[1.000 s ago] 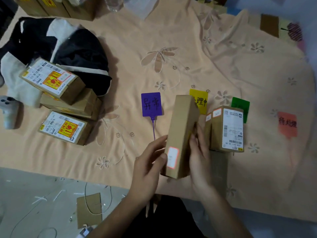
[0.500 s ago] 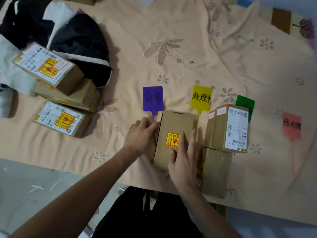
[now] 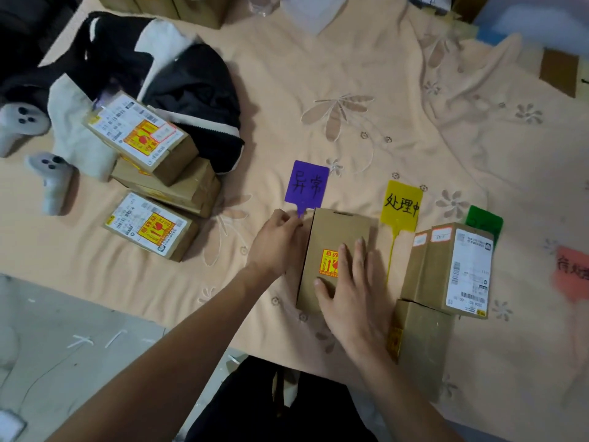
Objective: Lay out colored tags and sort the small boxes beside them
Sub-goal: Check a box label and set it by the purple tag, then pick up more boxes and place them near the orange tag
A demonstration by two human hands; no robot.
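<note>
A brown cardboard box (image 3: 334, 237) with an orange-yellow fragile sticker lies flat on the peach cloth, just below the purple tag (image 3: 307, 186). My right hand (image 3: 353, 295) rests flat on its lower half. My left hand (image 3: 279, 240) touches its left side, fingers by the purple tag's stem. A yellow tag (image 3: 402, 204) lies to the right of the box. Further right, the green tag (image 3: 484, 220) is partly hidden behind two upright boxes (image 3: 452, 269), with another box (image 3: 420, 342) lying below them. An orange-red tag (image 3: 572, 272) sits at the right edge.
Three labelled boxes (image 3: 149, 186) are piled at the left beside a black-and-white garment (image 3: 178, 81). Two white controllers (image 3: 47, 173) lie at the far left. The cloth's front edge (image 3: 127, 311) drops to a grey floor. More cartons (image 3: 178, 8) stand at the top.
The box was held upright in both hands a second ago; it now lies flat below the purple tag. Since then my hands have stayed on it, the left at its side.
</note>
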